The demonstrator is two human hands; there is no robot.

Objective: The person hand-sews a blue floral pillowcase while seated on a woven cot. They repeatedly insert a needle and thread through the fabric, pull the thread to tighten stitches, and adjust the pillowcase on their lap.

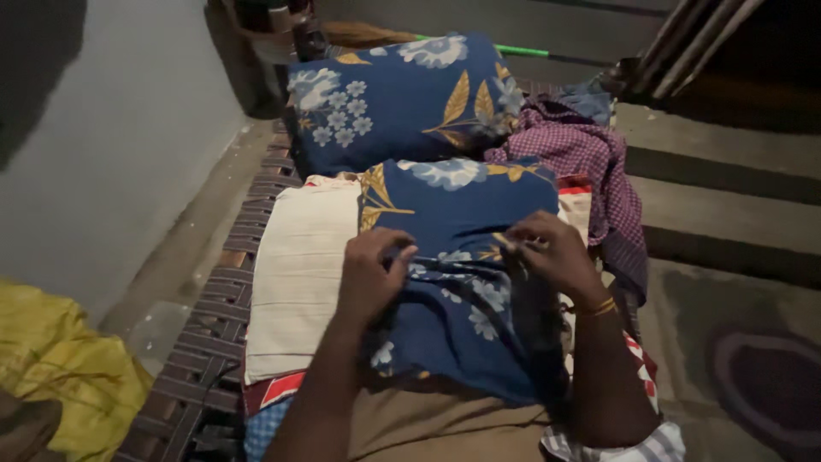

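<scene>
both hands [462, 265] — pinching blue pillowcase [462, 299]

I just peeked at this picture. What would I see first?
First, both hands, left hand and right hand, gripping a blue flowered pillow cover in the middle. Behind it, a matching blue pillow lies at the head of the woven cot. A yellow cloth glows at the lower left.

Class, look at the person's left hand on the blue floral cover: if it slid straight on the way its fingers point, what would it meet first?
Probably the right hand, gripping the same blue floral cover opposite the left hand; depth is unclear.
</scene>
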